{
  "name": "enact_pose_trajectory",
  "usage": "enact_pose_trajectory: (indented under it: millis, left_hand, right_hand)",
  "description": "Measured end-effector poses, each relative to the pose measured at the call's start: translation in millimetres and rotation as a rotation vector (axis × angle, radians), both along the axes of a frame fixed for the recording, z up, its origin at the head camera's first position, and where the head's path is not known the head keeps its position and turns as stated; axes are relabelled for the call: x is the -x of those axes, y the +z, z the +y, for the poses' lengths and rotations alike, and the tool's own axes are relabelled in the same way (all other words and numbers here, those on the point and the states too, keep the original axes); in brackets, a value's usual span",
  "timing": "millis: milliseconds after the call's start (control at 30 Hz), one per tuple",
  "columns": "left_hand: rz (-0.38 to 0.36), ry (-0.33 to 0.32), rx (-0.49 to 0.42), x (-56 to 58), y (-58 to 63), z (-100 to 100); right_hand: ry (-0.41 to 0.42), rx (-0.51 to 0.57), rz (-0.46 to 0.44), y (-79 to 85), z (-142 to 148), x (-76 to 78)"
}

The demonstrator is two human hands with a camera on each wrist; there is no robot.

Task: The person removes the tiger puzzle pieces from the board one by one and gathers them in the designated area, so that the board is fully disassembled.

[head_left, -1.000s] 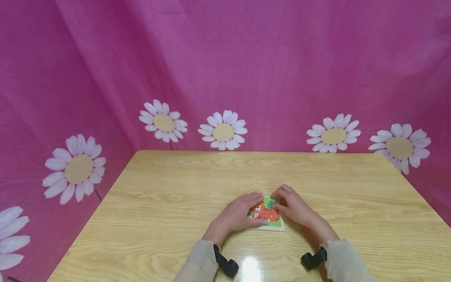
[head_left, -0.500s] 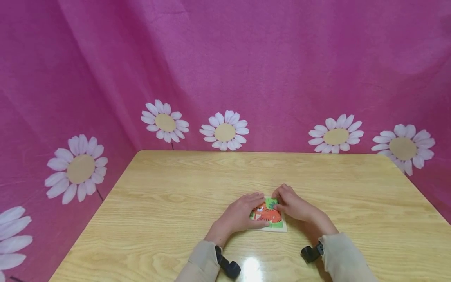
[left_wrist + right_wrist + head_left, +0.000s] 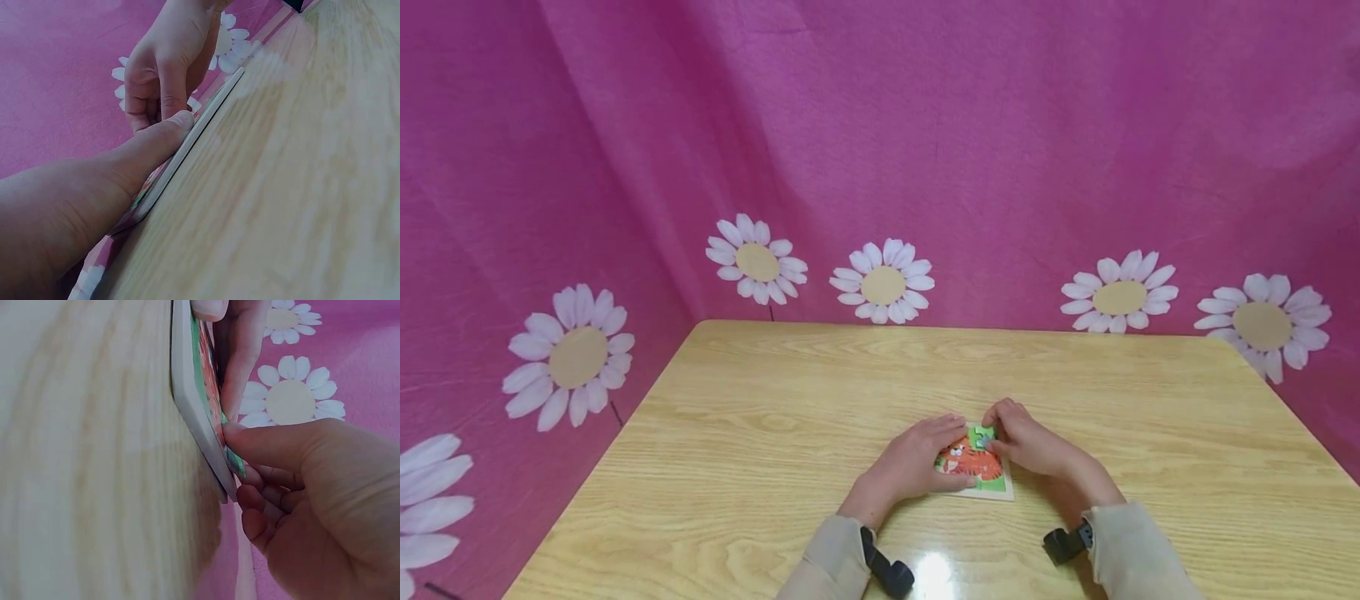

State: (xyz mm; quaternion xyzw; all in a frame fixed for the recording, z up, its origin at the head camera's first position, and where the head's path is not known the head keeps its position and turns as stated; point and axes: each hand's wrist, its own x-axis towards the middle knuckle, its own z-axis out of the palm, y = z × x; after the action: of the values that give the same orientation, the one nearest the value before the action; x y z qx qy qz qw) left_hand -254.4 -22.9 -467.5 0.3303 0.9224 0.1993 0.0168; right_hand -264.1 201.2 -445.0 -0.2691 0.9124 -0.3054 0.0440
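A small square jigsaw puzzle [image 3: 992, 495] with an orange tiger on green lies on the table in the head view. Its pale border edge shows in both wrist views. My left hand [image 3: 910, 458] rests across the puzzle's left side, thumb on the near part and fairly straight fingers toward the far edge. At the far right corner, my right hand [image 3: 1033, 443] pinches a green puzzle piece [image 3: 236, 464] between thumb and fingers. That piece stands tilted, partly raised from the board. The left palm hides the puzzle's left part.
The wood-grain table [image 3: 760, 433] extends all around the puzzle. A pink curtain [image 3: 880, 150] with large white daisies hangs behind it and along the left. Black wrist devices [image 3: 891, 575] sit at both sleeve cuffs.
The green corner piece, flat within the picture earlier, now sits tilted in my right fingers. My left hand keeps its place on the puzzle. The whole view has shifted slightly.
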Motion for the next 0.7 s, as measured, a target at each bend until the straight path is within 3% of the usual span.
enact_pose_trajectory:
  millis: [400, 700]
  left_hand:
    - [-0.012, 0.008, -0.01, -1.5, 0.4, -0.3]
    - [0.011, -0.004, -0.004, -2.1, -0.9, -0.1]
  right_hand:
    - [-0.022, 0.035, 0.174, -5.4, -0.1, -4.3]
    - [-0.014, 0.093, 0.21, -7.2, 2.7, -4.4]
